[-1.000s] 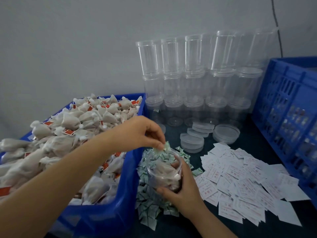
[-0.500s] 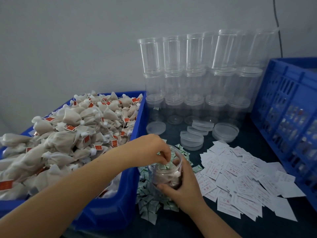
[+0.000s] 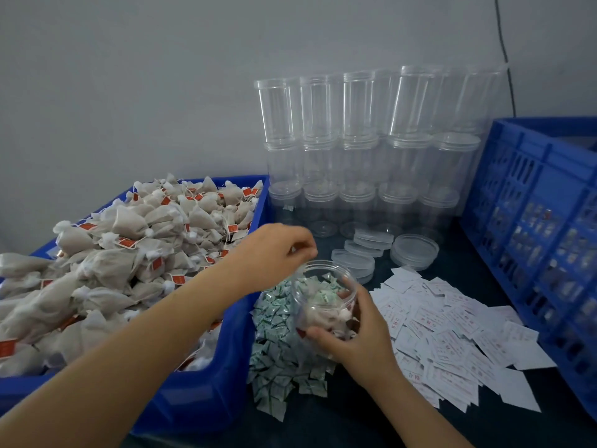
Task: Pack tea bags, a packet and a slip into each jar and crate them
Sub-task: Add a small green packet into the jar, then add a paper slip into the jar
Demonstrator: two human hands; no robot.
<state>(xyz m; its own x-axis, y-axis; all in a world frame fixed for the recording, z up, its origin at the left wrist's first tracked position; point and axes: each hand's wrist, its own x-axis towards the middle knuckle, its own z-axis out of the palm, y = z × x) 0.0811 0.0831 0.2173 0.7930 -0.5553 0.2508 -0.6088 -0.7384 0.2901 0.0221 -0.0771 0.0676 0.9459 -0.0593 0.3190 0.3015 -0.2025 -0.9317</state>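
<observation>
Jar in right hand grip

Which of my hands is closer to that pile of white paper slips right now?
Right. Your right hand grips the jar right beside the slips; your left hand hovers above the jar's mouth, farther away.

I can read nothing here: the red print on the paper slips, the red tags of the tea bags and the green-marked packets are too blurred.
</observation>
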